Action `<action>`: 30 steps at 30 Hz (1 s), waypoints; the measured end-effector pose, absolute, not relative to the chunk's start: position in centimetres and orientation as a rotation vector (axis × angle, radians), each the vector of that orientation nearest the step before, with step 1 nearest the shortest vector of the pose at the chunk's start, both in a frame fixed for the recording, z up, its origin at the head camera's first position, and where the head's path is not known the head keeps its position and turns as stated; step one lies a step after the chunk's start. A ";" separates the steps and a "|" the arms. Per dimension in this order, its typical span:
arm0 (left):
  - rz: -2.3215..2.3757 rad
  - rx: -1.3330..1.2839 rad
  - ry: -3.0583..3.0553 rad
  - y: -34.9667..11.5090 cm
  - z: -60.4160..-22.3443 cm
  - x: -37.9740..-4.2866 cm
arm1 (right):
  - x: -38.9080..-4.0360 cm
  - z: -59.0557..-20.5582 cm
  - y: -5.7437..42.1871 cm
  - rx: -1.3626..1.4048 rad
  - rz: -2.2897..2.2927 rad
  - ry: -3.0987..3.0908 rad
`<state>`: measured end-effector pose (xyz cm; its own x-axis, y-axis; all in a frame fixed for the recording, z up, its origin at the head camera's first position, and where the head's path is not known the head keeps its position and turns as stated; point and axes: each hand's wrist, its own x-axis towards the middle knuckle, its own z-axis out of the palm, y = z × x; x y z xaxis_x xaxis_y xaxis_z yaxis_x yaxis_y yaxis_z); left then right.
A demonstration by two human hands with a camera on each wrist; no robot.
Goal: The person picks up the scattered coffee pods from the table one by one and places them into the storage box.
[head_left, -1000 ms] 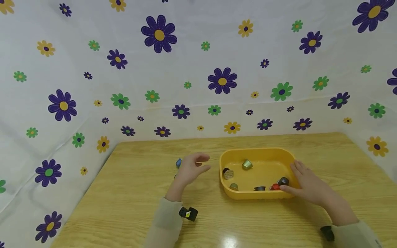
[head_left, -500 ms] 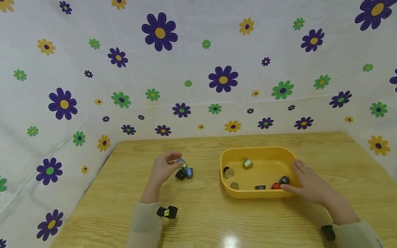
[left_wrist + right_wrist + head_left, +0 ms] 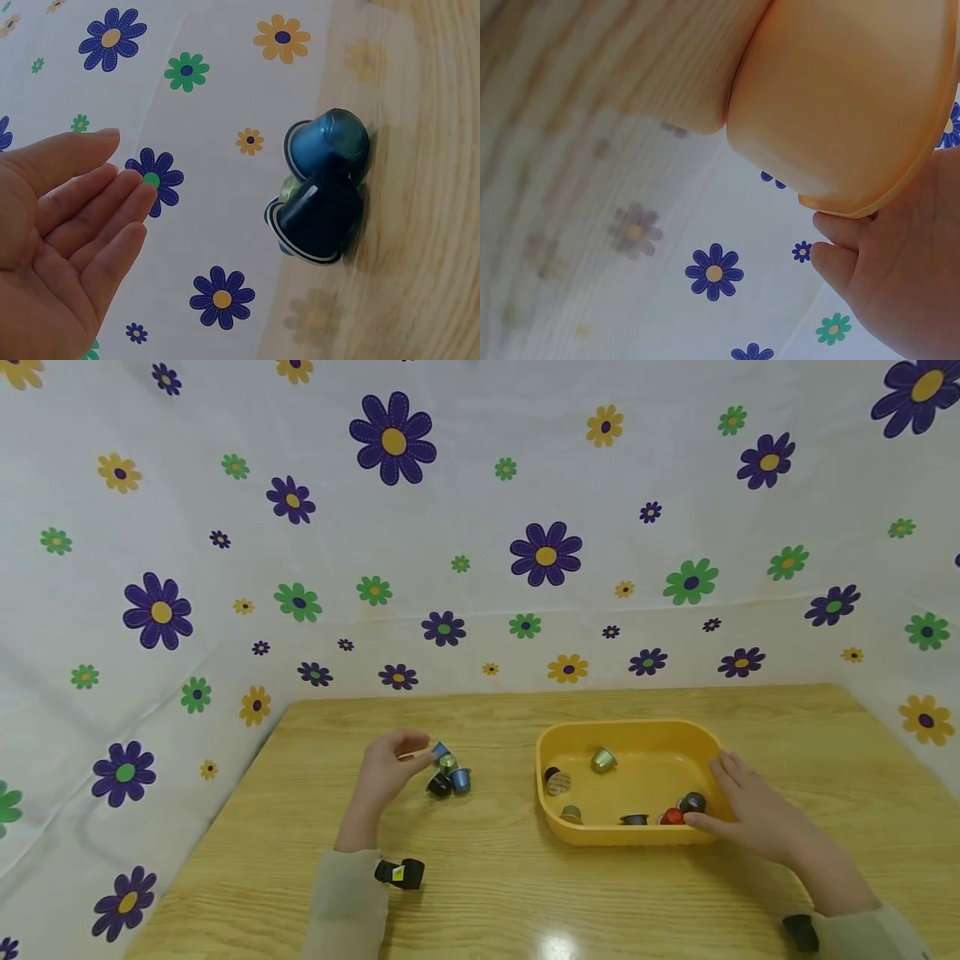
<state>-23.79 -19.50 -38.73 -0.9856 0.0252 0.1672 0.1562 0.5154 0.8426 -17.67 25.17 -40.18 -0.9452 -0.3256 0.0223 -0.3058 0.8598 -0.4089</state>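
Note:
Beside a small cluster of coffee capsules on the table, my left hand (image 3: pixel 386 768) holds nothing, its fingers loosely bent and thumb apart. In that cluster are a blue capsule (image 3: pixel 461 779), a black capsule (image 3: pixel 439 785), a green capsule (image 3: pixel 447 764) and another blue one partly behind my fingertips. The left wrist view shows the black capsule (image 3: pixel 319 217) at a distance from my fingers. My right hand (image 3: pixel 757 818) holds the near right corner of a yellow plastic tray (image 3: pixel 630 836), thumb over the front rim and fingers along the right rim.
Inside the tray lie several capsules, among them a light green one (image 3: pixel 603 760), a red one (image 3: pixel 672 817) and a dark one (image 3: pixel 693 802). The wooden table (image 3: pixel 495 893) meets a flower-patterned cloth (image 3: pixel 465 527) at its back and sides.
My left hand has moved left from in front of the capsule cluster to its left side, uncovering the capsules. The right hand stays at the tray's corner.

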 end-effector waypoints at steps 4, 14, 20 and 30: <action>-1.487 -0.159 -2.611 -19.4 -38.7 -23.7 | -17.6 -40.2 25.2 -0.513 -0.645 2.978; -1.492 -0.173 -2.589 -19.5 -38.8 -23.5 | -17.5 -40.8 25.3 -0.502 -0.670 2.950; -1.500 -0.163 -2.592 -19.5 -38.8 -23.5 | -17.6 -40.7 25.3 -0.516 -0.645 2.977; -1.493 -0.192 -2.608 -19.6 -39.0 -23.8 | -17.7 -40.3 25.2 -0.519 -0.668 2.957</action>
